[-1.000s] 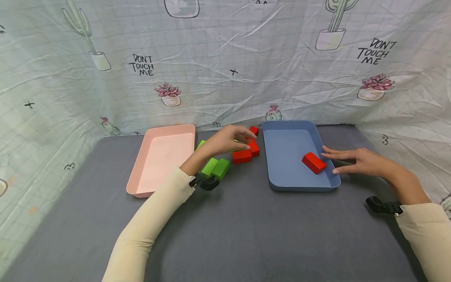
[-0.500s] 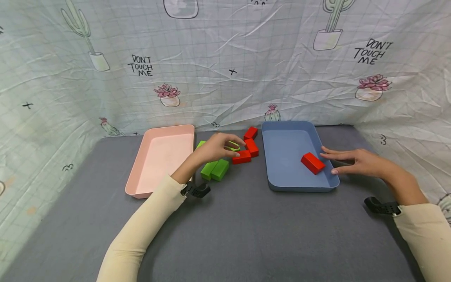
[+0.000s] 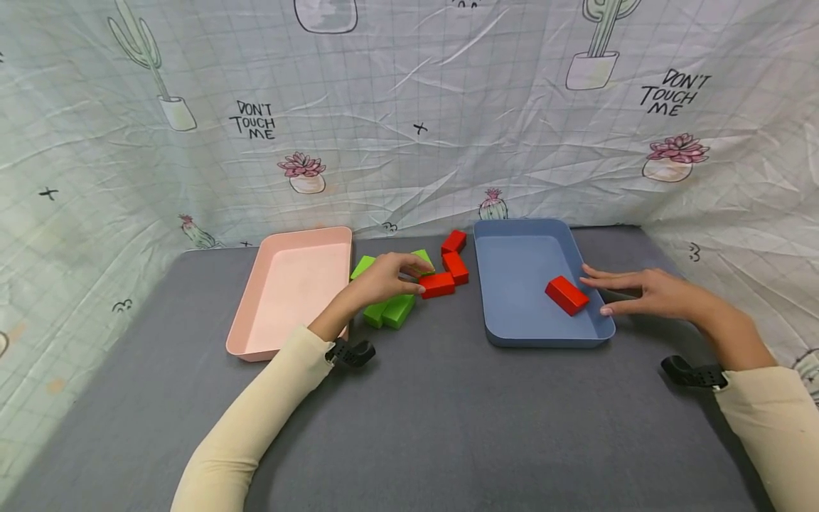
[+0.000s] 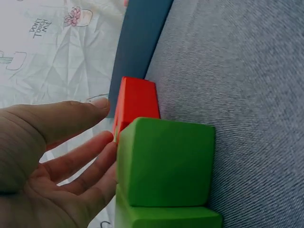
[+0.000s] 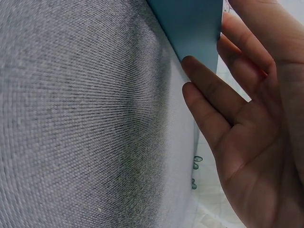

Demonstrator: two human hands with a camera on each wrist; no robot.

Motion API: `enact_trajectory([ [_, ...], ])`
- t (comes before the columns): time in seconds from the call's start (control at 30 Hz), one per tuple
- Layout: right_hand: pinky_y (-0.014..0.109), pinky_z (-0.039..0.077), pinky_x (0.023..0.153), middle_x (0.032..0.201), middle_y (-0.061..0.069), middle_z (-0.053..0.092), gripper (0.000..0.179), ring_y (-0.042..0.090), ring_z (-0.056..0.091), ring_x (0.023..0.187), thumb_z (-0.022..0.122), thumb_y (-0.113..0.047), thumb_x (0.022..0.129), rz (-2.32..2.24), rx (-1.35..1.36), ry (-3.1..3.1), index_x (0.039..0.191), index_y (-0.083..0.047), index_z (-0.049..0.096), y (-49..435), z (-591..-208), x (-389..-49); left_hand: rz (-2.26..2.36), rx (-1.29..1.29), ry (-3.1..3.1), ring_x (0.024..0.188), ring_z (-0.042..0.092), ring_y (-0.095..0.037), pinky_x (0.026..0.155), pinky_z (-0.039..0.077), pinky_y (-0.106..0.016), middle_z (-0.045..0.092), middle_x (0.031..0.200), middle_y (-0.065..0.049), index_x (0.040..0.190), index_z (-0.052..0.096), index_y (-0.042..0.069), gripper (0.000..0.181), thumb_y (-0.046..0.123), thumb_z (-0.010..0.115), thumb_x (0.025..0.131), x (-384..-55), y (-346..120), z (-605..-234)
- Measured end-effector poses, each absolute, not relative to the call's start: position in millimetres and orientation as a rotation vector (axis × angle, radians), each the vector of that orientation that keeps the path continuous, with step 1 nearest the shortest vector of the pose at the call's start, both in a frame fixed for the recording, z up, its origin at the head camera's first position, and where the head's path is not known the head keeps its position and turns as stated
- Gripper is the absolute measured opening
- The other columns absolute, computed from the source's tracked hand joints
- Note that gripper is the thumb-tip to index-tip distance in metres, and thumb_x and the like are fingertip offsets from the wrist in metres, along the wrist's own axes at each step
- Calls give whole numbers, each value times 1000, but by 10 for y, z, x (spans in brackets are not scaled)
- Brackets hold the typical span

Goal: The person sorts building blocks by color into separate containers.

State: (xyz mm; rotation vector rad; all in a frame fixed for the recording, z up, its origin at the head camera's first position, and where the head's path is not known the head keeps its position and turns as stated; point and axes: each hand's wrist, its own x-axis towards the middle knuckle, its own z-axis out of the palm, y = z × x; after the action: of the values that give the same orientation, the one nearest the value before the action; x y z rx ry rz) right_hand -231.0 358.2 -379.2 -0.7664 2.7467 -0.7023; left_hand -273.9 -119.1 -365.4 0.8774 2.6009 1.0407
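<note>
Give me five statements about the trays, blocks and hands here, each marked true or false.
1. Three red blocks lie between the pink tray and the blue tray. True.
2. The green blocks are in the blue tray. False: the green blocks lie on the gray surface, nearer the pink tray.
3. A single red block lies inside the blue tray. True.
4. The left hand is above the blue tray. False: the left hand is by the green blocks.
5. The right hand is at the blue tray's right side. True.
</note>
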Motion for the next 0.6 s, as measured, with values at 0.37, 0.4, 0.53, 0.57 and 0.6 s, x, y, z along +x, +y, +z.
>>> enact_trajectory([
  [0.37,68,38,103,158,14,41,64,48,42,139,82,-30,87,-729,-755,2728,145,-16,59,3572,-3774,-2351,850,781,2717,97,69,-22,86,57,-32,74,108,-11,125,69,2,44,21,82,88,-2700,-1054,-3748],
  [0.4,69,38,103,158,14,41,64,49,42,139,82,-30,86,-727,-756,2729,145,-15,59,3575,-3773,-2353,834,768,2725,98,68,-22,87,56,-32,74,109,-11,125,69,1,44,23,82,88,-2688,-1037,-3748],
  [0.53,67,39,102,158,14,41,65,48,43,139,82,-30,86,-714,-758,2733,145,-16,59,3593,-3776,-2353,796,680,2759,101,67,-21,88,56,-33,73,116,-9,124,70,3,47,30,82,88,-2631,-962,-3737],
  [0.57,67,39,102,158,13,41,65,48,43,138,82,-30,86,-707,-761,2735,145,-16,59,3598,-3781,-2356,791,653,2768,101,66,-20,87,55,-33,73,117,-8,124,70,3,48,32,82,87,-2616,-940,-3736],
  [0.6,67,40,102,158,13,41,64,48,43,138,82,-30,87,-701,-762,2736,145,-16,59,3602,-3786,-2358,789,627,2775,99,65,-20,86,55,-32,73,117,-8,124,70,3,49,33,82,87,-2601,-917,-3735],
])
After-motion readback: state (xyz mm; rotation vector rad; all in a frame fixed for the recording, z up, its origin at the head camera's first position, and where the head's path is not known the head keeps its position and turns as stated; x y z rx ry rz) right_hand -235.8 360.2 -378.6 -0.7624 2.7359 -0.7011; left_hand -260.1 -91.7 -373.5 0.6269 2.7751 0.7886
